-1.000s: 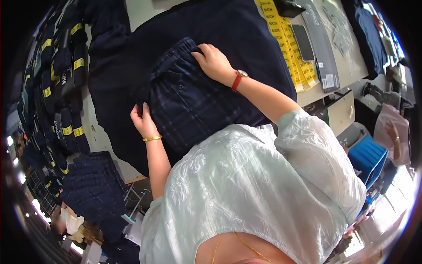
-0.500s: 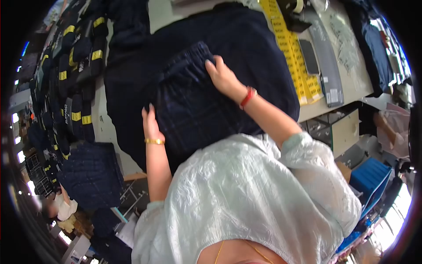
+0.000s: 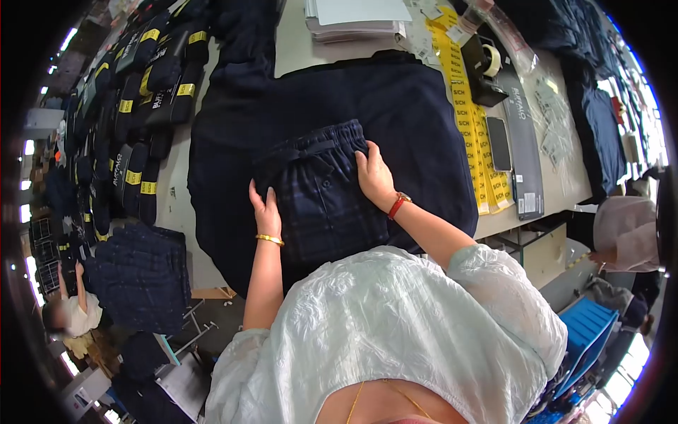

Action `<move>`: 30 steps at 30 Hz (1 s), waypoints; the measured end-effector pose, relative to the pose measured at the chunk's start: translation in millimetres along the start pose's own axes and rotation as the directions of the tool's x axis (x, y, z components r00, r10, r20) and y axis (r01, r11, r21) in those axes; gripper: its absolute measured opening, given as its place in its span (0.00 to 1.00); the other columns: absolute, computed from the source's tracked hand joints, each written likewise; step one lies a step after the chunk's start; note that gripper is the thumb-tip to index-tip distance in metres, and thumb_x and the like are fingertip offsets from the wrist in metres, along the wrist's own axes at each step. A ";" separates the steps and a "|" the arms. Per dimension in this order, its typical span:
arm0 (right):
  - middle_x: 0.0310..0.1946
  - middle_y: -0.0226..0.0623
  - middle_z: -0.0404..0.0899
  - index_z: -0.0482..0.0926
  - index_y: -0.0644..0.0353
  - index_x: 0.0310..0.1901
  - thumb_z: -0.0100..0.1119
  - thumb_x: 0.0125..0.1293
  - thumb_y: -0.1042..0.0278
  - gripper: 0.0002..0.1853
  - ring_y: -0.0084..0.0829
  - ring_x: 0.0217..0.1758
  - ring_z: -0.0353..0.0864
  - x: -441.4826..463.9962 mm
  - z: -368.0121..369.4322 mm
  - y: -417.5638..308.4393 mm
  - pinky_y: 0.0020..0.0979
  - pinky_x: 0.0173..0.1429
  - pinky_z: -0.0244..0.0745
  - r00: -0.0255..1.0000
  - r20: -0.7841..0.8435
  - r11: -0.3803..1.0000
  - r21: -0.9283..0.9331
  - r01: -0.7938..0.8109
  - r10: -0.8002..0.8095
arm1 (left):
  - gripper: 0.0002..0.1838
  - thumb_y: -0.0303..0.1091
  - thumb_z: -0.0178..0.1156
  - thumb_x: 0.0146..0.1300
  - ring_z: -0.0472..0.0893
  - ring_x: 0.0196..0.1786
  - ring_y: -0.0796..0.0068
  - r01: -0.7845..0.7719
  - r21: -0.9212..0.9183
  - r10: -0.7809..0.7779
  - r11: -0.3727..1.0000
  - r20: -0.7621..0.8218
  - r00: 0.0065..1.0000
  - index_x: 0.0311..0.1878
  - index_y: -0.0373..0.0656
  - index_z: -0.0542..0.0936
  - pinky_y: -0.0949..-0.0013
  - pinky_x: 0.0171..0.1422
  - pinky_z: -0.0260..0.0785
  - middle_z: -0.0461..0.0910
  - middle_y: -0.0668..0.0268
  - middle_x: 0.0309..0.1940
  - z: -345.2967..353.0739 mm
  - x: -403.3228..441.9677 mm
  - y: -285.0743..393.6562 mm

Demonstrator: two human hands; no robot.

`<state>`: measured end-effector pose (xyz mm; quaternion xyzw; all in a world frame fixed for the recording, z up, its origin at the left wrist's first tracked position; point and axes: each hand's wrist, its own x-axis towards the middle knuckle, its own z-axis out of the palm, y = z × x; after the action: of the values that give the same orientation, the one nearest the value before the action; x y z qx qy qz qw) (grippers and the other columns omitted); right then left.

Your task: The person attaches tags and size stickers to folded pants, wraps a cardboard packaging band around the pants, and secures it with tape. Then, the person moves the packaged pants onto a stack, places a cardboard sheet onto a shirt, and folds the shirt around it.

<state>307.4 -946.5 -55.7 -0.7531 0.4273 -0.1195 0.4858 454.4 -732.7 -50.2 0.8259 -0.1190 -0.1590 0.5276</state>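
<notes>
Dark navy checked pajama pants (image 3: 311, 205) lie in front of me, with a gathered waistband, a tie and a button on the upper side. My left hand (image 3: 267, 215), with a gold bracelet, holds their left edge, its thumb on top. At the right edge, just below the waistband, my right hand (image 3: 376, 180) grips the fabric between thumb and fingers; a red-strapped watch is on that wrist. Beneath the pants spreads a large dark navy cloth (image 3: 417, 120). Parts of the fingers are hidden by the fabric.
Rolled dark garments with yellow bands (image 3: 134, 141) are piled at left, above a stack of checked garments (image 3: 141, 275). Along the right lie yellow label strips (image 3: 462, 134), a phone (image 3: 498, 143) and a tape dispenser (image 3: 487, 67). Papers (image 3: 357, 18) sit at the back. Other people are on both sides.
The pants now show a tie and button on their upper side, which were not visible before. Both hands stay at the edges. The view has shifted, revealing the papers at the back.
</notes>
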 end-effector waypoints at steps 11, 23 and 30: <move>0.56 0.47 0.72 0.68 0.62 0.59 0.58 0.62 0.59 0.26 0.48 0.56 0.74 40.8 -50.6 -24.6 0.42 0.57 0.71 0.893 -0.185 0.907 -0.185 0.379 -0.411 | 0.32 0.49 0.60 0.58 0.57 0.73 0.50 -0.783 0.565 0.628 0.261 0.516 0.582 0.66 0.52 0.69 0.37 0.70 0.46 0.62 0.61 0.70 70.5 -37.6 101.4; 0.46 0.38 0.79 0.82 0.57 0.37 0.59 0.58 0.64 0.09 0.46 0.50 0.75 213.7 -152.6 88.3 0.42 0.52 0.72 0.827 -0.530 0.969 -0.237 0.066 -0.186 | 0.32 0.58 0.57 0.59 0.52 0.75 0.51 -0.835 0.501 0.413 0.227 0.727 0.548 0.65 0.59 0.71 0.35 0.71 0.43 0.57 0.66 0.72 88.5 -45.4 78.5; 0.47 0.39 0.78 0.81 0.57 0.42 0.59 0.58 0.63 0.12 0.46 0.51 0.74 271.9 -150.9 92.9 0.42 0.52 0.72 0.839 -0.483 0.913 -0.406 0.038 -0.250 | 0.33 0.58 0.58 0.58 0.52 0.75 0.50 -0.830 0.516 0.381 0.212 0.739 0.556 0.66 0.59 0.71 0.35 0.71 0.44 0.55 0.66 0.73 85.7 -46.7 81.8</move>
<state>333.4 -1263.2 -121.7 -0.8016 0.4995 -0.2721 0.1842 375.8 -821.1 -3.1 0.7786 -0.6253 -0.0405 0.0346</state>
